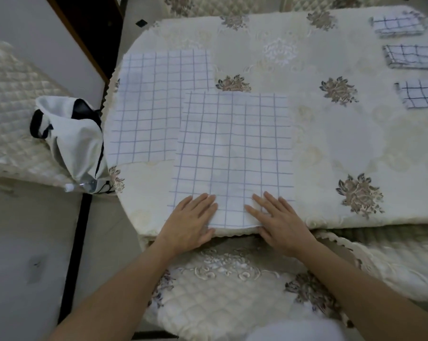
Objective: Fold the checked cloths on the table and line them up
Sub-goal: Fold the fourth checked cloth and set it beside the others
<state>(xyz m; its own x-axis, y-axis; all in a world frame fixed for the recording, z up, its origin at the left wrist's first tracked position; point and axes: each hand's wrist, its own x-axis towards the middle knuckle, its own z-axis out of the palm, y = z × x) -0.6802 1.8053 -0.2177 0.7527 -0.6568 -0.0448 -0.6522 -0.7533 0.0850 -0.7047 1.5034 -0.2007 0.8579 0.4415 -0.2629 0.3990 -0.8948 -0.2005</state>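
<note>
A white cloth with thin blue checks [232,153] lies spread flat at the table's near edge. My left hand [190,222] lies flat on its near left corner, fingers straight. My right hand [279,220] lies flat on its near right corner. A second unfolded checked cloth [153,104] lies behind and to the left, partly under the first. Three folded checked cloths stand in a column at the far right: one at the back [397,25], one in the middle [411,56], one nearest [422,93], cut off by the frame edge.
The table [331,148] wears a cream floral cover. A white and black bag [72,141] sits on a quilted chair at the left. A quilted seat cushion [220,291] lies just below the table's near edge.
</note>
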